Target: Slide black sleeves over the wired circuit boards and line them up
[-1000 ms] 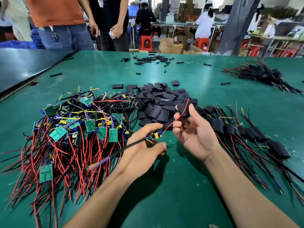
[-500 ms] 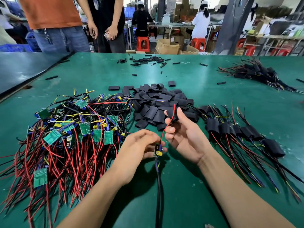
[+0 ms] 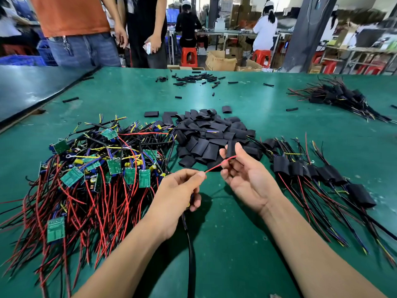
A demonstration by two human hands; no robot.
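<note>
**Dozens of boards left to sleeve, one short row done**

The tangled heap of small green circuit boards with red and black wires (image 3: 96, 168) covers the left of the green counter (image 3: 232, 244), none of them sleeved. To the right lies a row of boards already inside black sleeves (image 3: 311, 168), wires trailing toward the viewer; I judge the job well under half done. Another bundle of sleeved boards (image 3: 343, 97) sits at the far right.

The piece in hand is at the threading stage. The left hand (image 3: 178, 196) has its fingers curled, thumb and forefinger pinching a thin red wire (image 3: 219, 165). Its board is mostly hidden in the palm, and a thick black cable (image 3: 189, 244) hangs below it. The right hand (image 3: 247, 179), palm up with fingers loosely bent, holds a flat black sleeve (image 3: 231, 148) between thumb and forefinger, the wire's tip at its mouth. That sleeve is not yet over the board.

Just behind the hands sits the loose pile of flat black sleeves (image 3: 210, 134), near enough to snag the wire. Short black tube offcuts (image 3: 193, 78) dot the far counter, and a person in an orange shirt (image 3: 71, 16) stands beyond it.
</note>
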